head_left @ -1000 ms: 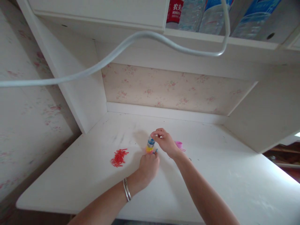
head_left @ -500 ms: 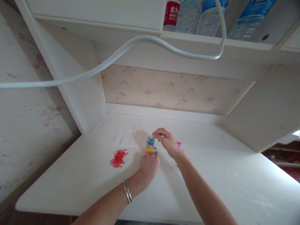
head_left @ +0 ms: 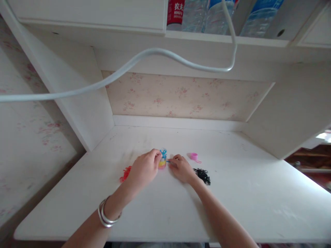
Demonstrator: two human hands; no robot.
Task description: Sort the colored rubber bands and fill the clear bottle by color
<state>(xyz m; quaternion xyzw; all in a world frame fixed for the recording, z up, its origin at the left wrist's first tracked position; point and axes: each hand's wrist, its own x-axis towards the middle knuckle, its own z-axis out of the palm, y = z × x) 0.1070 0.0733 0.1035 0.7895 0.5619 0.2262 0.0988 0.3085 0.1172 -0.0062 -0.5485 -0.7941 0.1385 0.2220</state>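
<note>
A small clear jar (head_left: 162, 163) stands upright on the desk, with pink, yellow, white and blue layers inside. Blue strands fill its top. My left hand (head_left: 145, 167) reaches in from the left, thumb and fingertips closed against the jar's upper part. To the right of the jar, my right hand (head_left: 182, 169) rests low over the desk, its fingers pinched on a small blue band (head_left: 168, 161) whose end sticks out toward the jar. A pile of red bands (head_left: 125, 174) lies partly hidden behind my left hand. Beside my right wrist is a pile of black bands (head_left: 203, 175).
A pink cap (head_left: 193, 156) with a loop lies right of the jar on the white desk (head_left: 160, 210). A white cable (head_left: 155, 51) crosses high in front. Above the desk, a shelf holds plastic bottles (head_left: 195, 15). Side panels flank the desk.
My left hand has moved from the jar's base up to its upper left side. My right hand has come down from the mouth to the desk. The view has shifted, showing the black pile.
</note>
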